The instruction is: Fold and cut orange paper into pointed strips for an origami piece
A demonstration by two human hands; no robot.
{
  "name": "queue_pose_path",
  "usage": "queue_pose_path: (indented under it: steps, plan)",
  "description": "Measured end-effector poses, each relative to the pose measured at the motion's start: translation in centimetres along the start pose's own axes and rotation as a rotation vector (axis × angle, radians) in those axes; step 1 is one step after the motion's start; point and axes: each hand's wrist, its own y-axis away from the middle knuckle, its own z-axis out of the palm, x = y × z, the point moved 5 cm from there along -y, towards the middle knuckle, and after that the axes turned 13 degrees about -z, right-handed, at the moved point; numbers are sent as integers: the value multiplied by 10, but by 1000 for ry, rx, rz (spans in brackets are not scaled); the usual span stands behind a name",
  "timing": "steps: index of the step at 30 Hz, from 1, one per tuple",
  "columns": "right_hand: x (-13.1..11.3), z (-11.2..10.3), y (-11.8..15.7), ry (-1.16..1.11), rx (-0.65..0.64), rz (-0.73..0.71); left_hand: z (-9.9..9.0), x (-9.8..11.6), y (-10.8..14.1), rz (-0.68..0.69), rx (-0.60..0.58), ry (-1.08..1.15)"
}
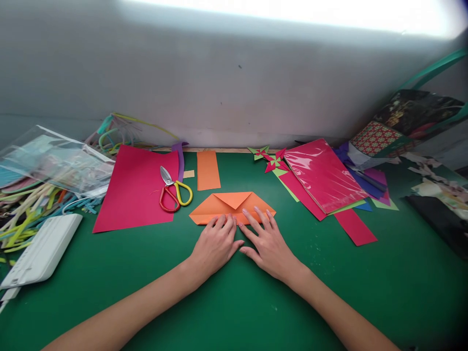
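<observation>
A folded piece of orange paper [208, 207] lies flat on the green tabletop [234, 302], its upper corners slanted and a triangular flap pointing down at the middle. My left hand [218, 241] rests on its lower edge just left of centre, fingers stretched out and lying flat. Beside it, my right hand [268, 243] presses the same edge with its fingers spread. The two hands nearly meet at the middle, thumbs apart from the paper. The fingers hide part of the lower fold.
Scissors [176, 197] lie partly on a red sheet [127, 190]; an orange strip [208, 170] is behind the paper. Red paper in plastic [325, 175] and folded paper stars [274, 161] sit back right. A white power strip [44, 248] and colourful strips [22, 219] are left.
</observation>
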Motion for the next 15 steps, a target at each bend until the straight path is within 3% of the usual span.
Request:
queue_pose_path:
  steps: [9, 15]
  plan:
    - [3, -15, -5, 0, 27, -68, -1, 0, 0, 0, 5, -4]
    - [1, -2, -11, -24, -11, -134, 1, 1, 1, 5, 11, -4]
